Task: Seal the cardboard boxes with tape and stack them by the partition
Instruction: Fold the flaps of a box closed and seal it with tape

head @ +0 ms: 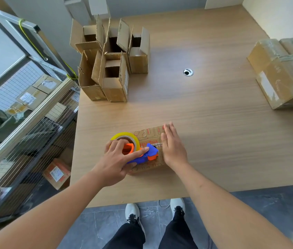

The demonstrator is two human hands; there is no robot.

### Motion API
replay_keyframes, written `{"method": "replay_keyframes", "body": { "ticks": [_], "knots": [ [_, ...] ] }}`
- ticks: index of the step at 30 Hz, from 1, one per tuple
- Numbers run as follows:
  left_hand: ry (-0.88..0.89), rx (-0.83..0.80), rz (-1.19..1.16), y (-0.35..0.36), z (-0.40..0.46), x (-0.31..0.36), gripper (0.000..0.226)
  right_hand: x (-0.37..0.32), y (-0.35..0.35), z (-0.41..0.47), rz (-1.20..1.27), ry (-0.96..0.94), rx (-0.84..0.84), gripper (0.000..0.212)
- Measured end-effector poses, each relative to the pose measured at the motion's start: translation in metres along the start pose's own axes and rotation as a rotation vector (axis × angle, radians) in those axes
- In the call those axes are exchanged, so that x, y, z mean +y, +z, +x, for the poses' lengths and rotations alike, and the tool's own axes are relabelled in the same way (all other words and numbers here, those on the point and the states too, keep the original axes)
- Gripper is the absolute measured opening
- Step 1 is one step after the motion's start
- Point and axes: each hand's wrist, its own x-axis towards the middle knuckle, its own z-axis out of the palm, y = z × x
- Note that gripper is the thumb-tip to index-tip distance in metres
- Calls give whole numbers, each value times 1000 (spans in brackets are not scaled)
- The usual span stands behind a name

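On the pale wood-grain table [214, 123], near its front edge, lies the small printed cardboard box [150, 135]. The right hand [173, 146] lies flat on its lid with fingers straight, probably to keep the flaps down. The left hand [118, 159] grips the blue-and-orange plastic tape dispenser [149, 154], forefinger stretched along it, its yellow-rimmed roll [126, 138] on the seam.

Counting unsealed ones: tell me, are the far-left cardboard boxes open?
Open: the plain brown cardboard boxes have flaps standing upright, with dark interiors showing.
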Motion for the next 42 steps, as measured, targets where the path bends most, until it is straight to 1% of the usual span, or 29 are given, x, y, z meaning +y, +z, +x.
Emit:
{"method": "replay_keyframes", "body": {
  "ticks": [2,5,8,10,13,15,18,21,25,30,35,38,40,41,42],
  "knots": [
    [34,-13,14,-6,3,-2,58,4,6,1,-148,-9,-37,58],
    [91,-40,26,-21,10,-8,61,4,7,1,-130,2,-12,66],
    [86,-152,-59,-43,18,-12,59,3,8,-2,-131,7,2,74],
    [42,-283,-160,-58,26,-16,56,2,8,-3,-143,14,7,73],
    [-97,-480,-365,-76,35,-26,53,0,9,-2,-155,25,12,74],
    [-159,-563,-548,-83,34,-38,51,-1,9,-1,-166,31,10,74],
    [-258,-656,-808,-86,18,-62,47,-1,10,0,-203,36,4,69],
    [-363,-669,-895,-82,-4,-90,47,-1,11,0,-246,40,8,65],
    [-491,-681,-992,-72,-26,-120,56,-1,12,2,-299,40,-1,65],
    [-547,-668,-1038,-46,-31,-132,46,2,14,3,-341,15,27,64],
    [-532,-611,-1020,-29,-30,-128,44,5,15,5,-425,3,30,63],
    [-505,-585,-1023,-23,-28,-120,43,0,13,11,-553,26,37,63],
    [-476,-576,-1000,-22,-25,-112,44,-11,11,14,-651,55,109,59],
    [-454,-573,-986,-22,-23,-106,44,-21,13,13,-644,37,146,58],
    [-425,-571,-973,-23,-21,-101,46,-30,19,10,-622,-21,157,59]
  ]
}}
